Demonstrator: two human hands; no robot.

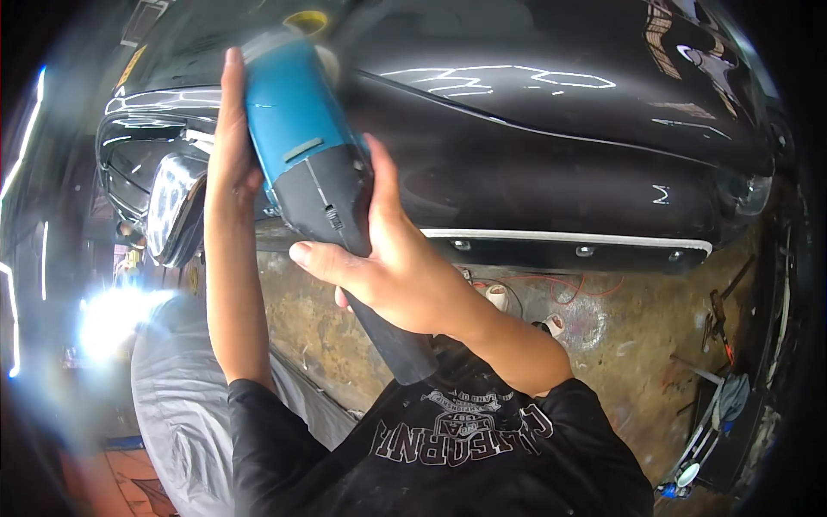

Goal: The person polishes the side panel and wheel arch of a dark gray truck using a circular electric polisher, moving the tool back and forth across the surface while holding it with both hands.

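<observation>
Across the middle of the view I hold a blue and black power polisher over a glossy dark car. My left hand is closed along the left side of its blue front housing, one digit stretched up along the edge and the rest partly hidden behind the tool. Around the black rear grip, my right hand is closed, with its thumb lying across near the slide switch. The tool's far end blurs into a yellow round edge, close to the car's paint; whether it touches, I cannot tell.
Left of my left forearm juts a chrome side mirror. A white strip runs along the body's near edge. Below lies a stained floor with an orange cord. Tools and a folded stand are at the right. Grey cloth hangs left.
</observation>
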